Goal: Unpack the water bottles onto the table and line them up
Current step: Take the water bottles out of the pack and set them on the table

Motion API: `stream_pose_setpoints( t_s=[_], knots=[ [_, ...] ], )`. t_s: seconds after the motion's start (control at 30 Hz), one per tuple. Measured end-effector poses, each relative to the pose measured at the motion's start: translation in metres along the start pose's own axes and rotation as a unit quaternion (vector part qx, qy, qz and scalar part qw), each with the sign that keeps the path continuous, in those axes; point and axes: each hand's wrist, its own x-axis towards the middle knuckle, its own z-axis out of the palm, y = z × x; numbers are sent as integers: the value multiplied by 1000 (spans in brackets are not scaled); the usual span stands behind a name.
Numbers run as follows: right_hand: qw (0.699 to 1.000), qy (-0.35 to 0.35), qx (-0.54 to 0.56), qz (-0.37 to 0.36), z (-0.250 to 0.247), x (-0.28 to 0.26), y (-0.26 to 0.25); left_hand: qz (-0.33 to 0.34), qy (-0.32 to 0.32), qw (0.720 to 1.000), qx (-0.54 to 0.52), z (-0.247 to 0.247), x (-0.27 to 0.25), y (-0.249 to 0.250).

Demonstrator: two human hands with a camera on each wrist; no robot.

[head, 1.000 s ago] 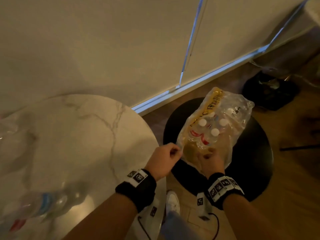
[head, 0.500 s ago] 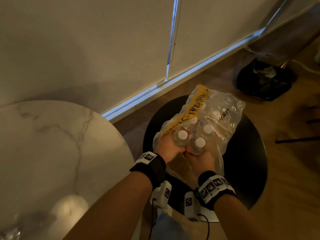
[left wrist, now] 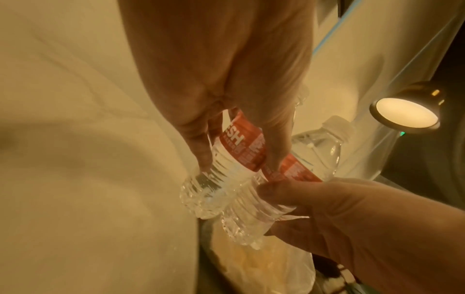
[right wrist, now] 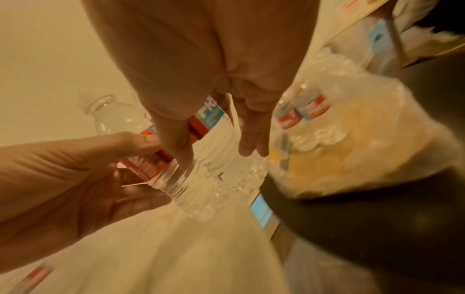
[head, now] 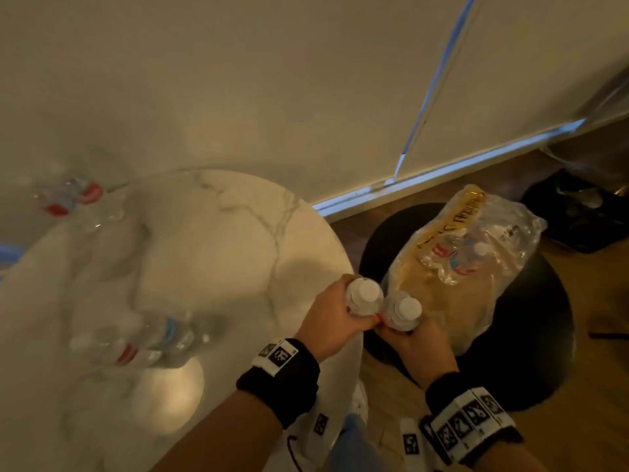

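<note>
Each hand's grip wraps one clear, red-labelled plastic water bottle, left hand [head: 332,320] and right hand [head: 420,345] carrying left bottle [head: 364,298] and right bottle [head: 403,311] toward the round white marble surface [head: 211,267] for lining up.

I read this as a home living space: a round marble-look table [head: 211,253] against a pale wall [head: 238,80], wood flooring [head: 599,386], a black round stool [head: 531,352] (dim, warm light), a lit lamp [left wrist: 405,117].
</note>
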Motion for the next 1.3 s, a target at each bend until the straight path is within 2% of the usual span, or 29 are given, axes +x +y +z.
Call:
stream_pose_setpoints(
  t_s=[0.17,0.27,0.37,0.5,0.63,0.8,0.87,0.97,1.03,1.17,1.3],
  knots=[
    [995,-90,-31,-33,106,-79,-55,-55,121,990,-39,-83,-127,-59],
    [985,-162,-1,-66,173,-121,-78,-107,201,973,-37,-125,-200,-98],
    [977,-201,11,-77,235,-150,-94,-149,262,953,-15,-157,-255,-126],
    [976,-197,-5,-88,295,-163,-112,-158,310,937,-21,-194,-280,-144],
    [977,-186,-34,-95,317,-152,-128,-150,328,931,-63,-216,-268,-159],
    [973,-197,-53,-106,318,-145,-130,-141,319,936,-44,-221,-267,-163],
    [967,-213,-76,-114,313,-145,-128,-165,299,940,6,-219,-270,-169],
    [957,-238,-128,-106,298,-142,-117,-294,187,924,159,-210,-279,-179],
    [956,-237,-145,-93,277,-137,-105,-349,131,909,189,-200,-288,-178],
    [973,-171,-123,-90,201,-120,-76,-291,110,925,219,-171,-276,-152],
    [991,-67,-107,-42,103,-85,-36,-186,116,958,184,-123,-208,-107]
  ],
)
